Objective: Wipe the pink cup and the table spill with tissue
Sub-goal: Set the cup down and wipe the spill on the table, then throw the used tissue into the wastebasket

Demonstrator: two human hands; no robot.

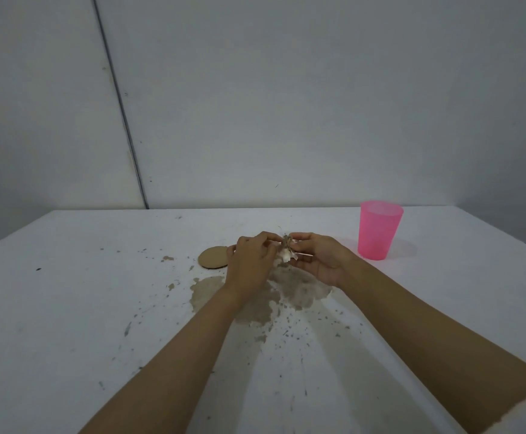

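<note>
Fingers [268, 238] curl in from both sides onto one small wad of tissue [286, 254], held over the white table [67, 308].

At the left, dark specks and brown flecks dot the tabletop. A flat, round brown disc [213, 257] lies just beside the left hand [250, 261], which shows its back, thumb and fingertips pinching the wad's left side. Beneath both wrists spreads the spill [211, 292], a muddy brown patch with ragged edges.

The tissue is crumpled, stained brown at its upper end and white at its lower. Its longer run is roughly up and down in the view.

On the right, the right hand [318, 261] is turned palm-inward, its fingers bent round the wad's other side.

Farther right stands the pink cup [379, 230], translucent and upright, mouth upward, apart from the hands near the table's far edge.
</note>
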